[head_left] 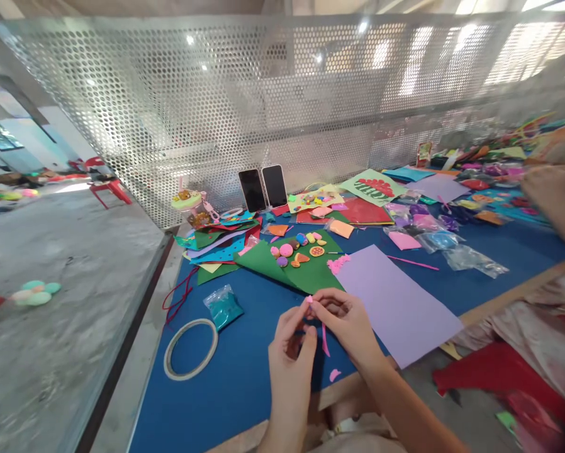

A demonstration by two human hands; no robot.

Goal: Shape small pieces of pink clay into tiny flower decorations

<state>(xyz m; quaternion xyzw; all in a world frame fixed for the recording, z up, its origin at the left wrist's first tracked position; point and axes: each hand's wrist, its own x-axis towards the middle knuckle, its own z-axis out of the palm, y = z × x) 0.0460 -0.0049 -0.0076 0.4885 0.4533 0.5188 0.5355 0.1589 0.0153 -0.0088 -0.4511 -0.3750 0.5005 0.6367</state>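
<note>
Close to the table's front edge, my left hand (pixel 292 355) and my right hand (pixel 343 321) meet at the fingertips. A small piece of pink clay (pixel 309 299) is pinched between them. Under my right hand lies a thin pink clay strip (pixel 325 341), and a small pink scrap (pixel 335 375) rests nearer the edge. A lilac paper sheet (pixel 398 305) lies to the right, with crinkled pink clay pieces (pixel 339 263) at its upper left corner. Beyond my hands, small clay shapes, including a round pizza (pixel 317 251), sit on green paper (pixel 263 261).
On the left are a tape roll (pixel 167 358), a bag of teal clay (pixel 224 307) and red cord (pixel 179 299). Two phones (pixel 275 185) lean on the perforated metal screen (pixel 207 113). Bagged clay (pixel 426 221) lies to the right, near another person's arm (pixel 553 198).
</note>
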